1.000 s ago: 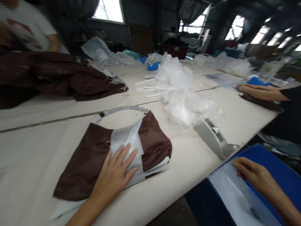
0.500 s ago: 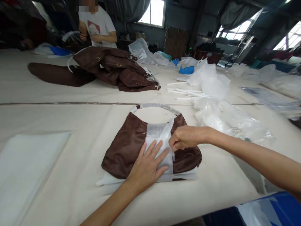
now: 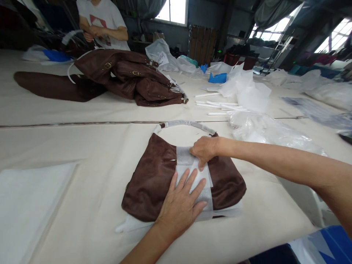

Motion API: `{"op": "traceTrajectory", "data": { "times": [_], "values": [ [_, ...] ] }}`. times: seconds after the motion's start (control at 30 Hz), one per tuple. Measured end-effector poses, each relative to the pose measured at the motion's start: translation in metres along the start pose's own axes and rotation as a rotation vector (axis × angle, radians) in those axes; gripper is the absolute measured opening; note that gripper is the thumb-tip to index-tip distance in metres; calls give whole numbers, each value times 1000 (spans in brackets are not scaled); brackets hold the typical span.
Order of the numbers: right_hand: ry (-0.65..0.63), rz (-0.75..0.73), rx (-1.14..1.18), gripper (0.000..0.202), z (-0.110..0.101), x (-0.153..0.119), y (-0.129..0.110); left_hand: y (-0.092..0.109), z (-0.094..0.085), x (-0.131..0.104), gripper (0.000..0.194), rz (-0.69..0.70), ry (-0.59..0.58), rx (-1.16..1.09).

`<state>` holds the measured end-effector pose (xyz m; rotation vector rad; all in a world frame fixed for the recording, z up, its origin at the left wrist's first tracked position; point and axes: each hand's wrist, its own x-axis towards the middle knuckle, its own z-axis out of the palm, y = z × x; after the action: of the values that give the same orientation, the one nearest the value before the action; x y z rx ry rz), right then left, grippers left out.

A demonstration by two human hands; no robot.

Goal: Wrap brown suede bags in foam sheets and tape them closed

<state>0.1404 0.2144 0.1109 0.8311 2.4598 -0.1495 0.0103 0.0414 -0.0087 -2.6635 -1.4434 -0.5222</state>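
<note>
A dark brown leather handbag (image 3: pixel 148 179) lies flat on the table, a band of white tissue paper (image 3: pixel 184 156) running down its middle. Clear wrapping covers its curved handle (image 3: pixel 187 124). My left hand (image 3: pixel 181 205) rests flat on the lower part of the paper, fingers spread. Near the bag's top edge, my right hand (image 3: pixel 205 150) is closed with its fingers curled against the paper, which they seem to pinch; the fingertips are partly hidden. More white paper (image 3: pixel 132 223) sticks out from beneath the bag.
Beyond the table seam (image 3: pixel 110 123) lies a heap of brown bags (image 3: pixel 123 77). White sticks (image 3: pixel 220 105), crumpled paper (image 3: pixel 253 91) and clear plastic bags (image 3: pixel 261 126) are at the right. Flat white sheets (image 3: pixel 30 205) lie at left. A person (image 3: pixel 106 29) stands across the table.
My right hand has moved up the bag toward its top edge, and the raised flap of tissue paper now lies down. My left hand stays flat on the paper. The view has shifted slightly.
</note>
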Motion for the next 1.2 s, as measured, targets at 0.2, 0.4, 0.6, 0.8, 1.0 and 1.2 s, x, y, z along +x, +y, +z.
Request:
{"op": "traceTrajectory", "data": {
  "times": [0.2, 0.4, 0.6, 0.8, 1.0, 1.2],
  "values": [
    [601, 139, 161, 44, 47, -54, 1, 1, -2, 0, 56, 4, 21, 23],
    [688, -89, 302, 62, 129, -80, -46, -4, 2, 1, 60, 66, 64, 93],
    [1065, 217, 670, 41, 134, -152, -40, -12, 11, 6, 56, 126, 172, 75],
    [1179, 1144, 833, 26, 198, -294, 6, -13, 8, 12, 53, 184, 192, 72],
    [921, 1280, 1067, 29, 239, -353, 50, -16, 13, 12, 55, 160, 159, 87],
    [856, 1211, 1282, 40, 245, -344, 55, -16, 12, 13, 55, 175, 148, 104]
  ]
}}
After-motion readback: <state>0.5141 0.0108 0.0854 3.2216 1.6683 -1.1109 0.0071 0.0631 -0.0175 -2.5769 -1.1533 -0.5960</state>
